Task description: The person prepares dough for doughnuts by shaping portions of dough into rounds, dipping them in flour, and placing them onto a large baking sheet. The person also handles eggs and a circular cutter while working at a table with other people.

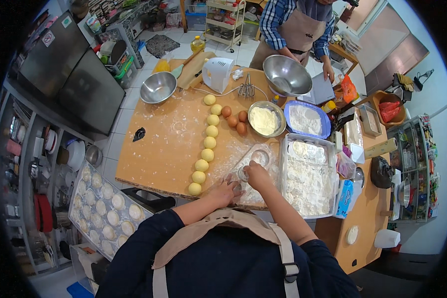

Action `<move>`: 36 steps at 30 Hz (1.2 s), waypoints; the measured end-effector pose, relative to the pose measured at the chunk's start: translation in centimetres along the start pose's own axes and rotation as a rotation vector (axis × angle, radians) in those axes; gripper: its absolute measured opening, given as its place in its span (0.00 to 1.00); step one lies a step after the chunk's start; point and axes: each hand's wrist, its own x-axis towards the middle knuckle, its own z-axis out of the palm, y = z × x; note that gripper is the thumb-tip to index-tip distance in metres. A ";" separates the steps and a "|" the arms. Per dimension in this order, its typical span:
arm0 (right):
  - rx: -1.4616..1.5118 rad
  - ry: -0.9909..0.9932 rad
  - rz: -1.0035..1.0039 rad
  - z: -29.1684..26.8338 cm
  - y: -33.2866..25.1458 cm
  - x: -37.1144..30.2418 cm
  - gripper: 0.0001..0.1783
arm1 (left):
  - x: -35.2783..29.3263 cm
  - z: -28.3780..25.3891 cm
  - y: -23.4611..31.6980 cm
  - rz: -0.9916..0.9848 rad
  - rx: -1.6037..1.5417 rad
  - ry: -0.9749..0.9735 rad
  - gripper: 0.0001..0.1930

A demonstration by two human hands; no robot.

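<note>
My right hand (256,175) is closed over a small, round, shiny thing (243,174) on the floured tabletop; its kind is hard to make out. Close beside it, my left hand (227,192) rests on the flour with fingers spread. Just beyond my hands lies a flat, pale, floured piece with a round opening (260,157). A row of several yellow dough balls (207,155) runs away from me, left of my hands. To the right stands a clear rectangular container (308,215), holding flour-covered pieces.
Brown eggs (232,120), a bowl of pale-yellow mixture (263,120), a blue basin of flour (307,119) and a white hand mixer (218,74) occupy the far side. A tray of dough rounds (102,208) sits lower left. Across the table, a person in an apron (303,30) stands by a steel bowl (286,74).
</note>
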 end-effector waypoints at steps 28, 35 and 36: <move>-0.009 0.068 0.249 1.2 5.0 -8.1 0.17 | 2.9 0.1 3.9 -0.528 -0.347 0.187 0.59; 0.281 0.284 0.162 -2.0 6.2 -7.2 0.13 | 3.7 -0.6 3.6 -0.670 -0.432 0.107 0.57; 0.287 0.278 0.148 -2.7 6.3 -6.9 0.13 | 3.4 -0.4 3.4 -0.649 -0.472 0.163 0.56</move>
